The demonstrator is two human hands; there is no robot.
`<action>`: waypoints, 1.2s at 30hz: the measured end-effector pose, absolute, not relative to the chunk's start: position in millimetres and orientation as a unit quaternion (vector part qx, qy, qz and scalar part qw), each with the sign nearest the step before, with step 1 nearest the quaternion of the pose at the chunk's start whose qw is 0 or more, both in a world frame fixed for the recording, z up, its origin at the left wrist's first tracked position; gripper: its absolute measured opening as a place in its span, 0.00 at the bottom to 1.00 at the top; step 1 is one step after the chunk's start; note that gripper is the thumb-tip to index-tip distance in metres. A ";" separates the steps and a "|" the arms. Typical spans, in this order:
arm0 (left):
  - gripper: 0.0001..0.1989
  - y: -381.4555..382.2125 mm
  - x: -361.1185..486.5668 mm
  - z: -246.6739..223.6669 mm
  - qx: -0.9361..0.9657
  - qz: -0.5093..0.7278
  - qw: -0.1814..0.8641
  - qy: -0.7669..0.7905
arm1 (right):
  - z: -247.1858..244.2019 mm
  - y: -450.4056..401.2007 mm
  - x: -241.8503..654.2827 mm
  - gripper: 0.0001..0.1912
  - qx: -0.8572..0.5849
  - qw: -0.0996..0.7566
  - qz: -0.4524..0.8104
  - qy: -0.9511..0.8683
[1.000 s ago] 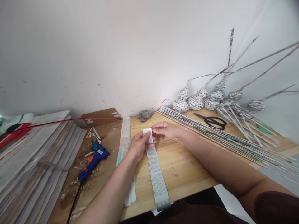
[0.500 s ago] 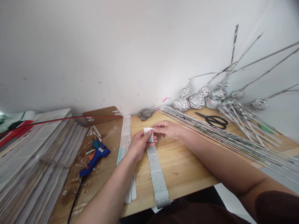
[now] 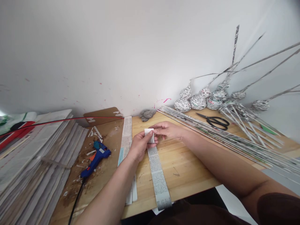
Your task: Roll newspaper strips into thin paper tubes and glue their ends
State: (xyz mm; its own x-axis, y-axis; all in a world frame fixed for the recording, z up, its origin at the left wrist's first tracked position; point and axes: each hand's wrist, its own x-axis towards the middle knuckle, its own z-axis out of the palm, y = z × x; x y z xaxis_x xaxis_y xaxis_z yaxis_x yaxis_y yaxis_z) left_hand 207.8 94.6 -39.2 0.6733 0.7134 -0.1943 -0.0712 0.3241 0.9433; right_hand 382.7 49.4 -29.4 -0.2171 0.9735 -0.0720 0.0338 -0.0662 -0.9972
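A long newspaper strip point(image 3: 159, 178) runs from between my hands down over the table's front edge. My left hand point(image 3: 142, 142) pinches its upper end, thumb on top and fingers beneath. My right hand point(image 3: 165, 129) comes in from the right, its fingertips closed at the right corner of that same end. More newspaper strips point(image 3: 126, 134) lie flat on the table just left of my left hand.
On stained cardboard at left rests a blue glue gun point(image 3: 96, 161) beside a newspaper stack point(image 3: 58, 156). Rolled paper sticks point(image 3: 206, 134), black scissors point(image 3: 214, 120) and woven paper gourd shapes point(image 3: 198, 101) occupy the right. A grey lump point(image 3: 147, 115) lies near the wall.
My hands stay almost in place at the strip's end. The right fingertips have shifted slightly at its corner, and the whole view has moved a touch.
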 end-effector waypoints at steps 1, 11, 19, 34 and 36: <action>0.19 94.6 207.9 -39.5 0.519 0.260 0.752 0.312 | -30.1 49.9 382.7 0.21 -0.463 0.415 0.563 -0.545; 0.22 95.4 212.0 -46.1 0.532 0.279 0.724 0.338 | -35.5 54.6 383.2 0.20 -0.491 0.428 0.503 -0.567; 0.21 93.9 210.7 -45.8 0.548 0.282 0.713 0.335 | -29.9 52.3 381.2 0.21 -0.516 0.445 0.481 -0.552; 0.21 93.9 211.2 -45.2 0.569 0.279 0.709 0.308 | -31.3 51.9 367.3 0.18 -0.474 0.485 0.513 -0.526; 0.21 93.8 211.2 -45.3 0.571 0.277 0.709 0.307 | -32.9 52.3 365.1 0.18 -0.474 0.494 0.508 -0.522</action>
